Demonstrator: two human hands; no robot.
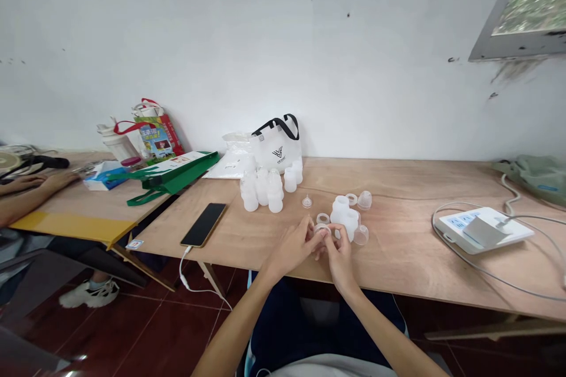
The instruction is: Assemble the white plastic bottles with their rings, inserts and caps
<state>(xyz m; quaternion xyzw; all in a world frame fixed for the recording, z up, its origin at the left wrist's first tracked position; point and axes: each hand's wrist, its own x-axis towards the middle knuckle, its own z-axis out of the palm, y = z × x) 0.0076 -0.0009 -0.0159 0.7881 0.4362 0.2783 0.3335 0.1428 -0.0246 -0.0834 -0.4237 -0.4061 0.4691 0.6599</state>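
Actually, your left hand (pixel 295 244) and right hand (pixel 339 253) pinch a small pale ring (pixel 321 228) above the counter (pixel 398 235), close to its near edge, so uneven pressure may make it slip to the floor (pixel 144 333), or a careless elbow movement may topple the white bottles (pixel 344 221).

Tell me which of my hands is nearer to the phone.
Left. Your left hand is to the right of the phone, apart from it; your right hand is farther off on that same side, beyond the left one.
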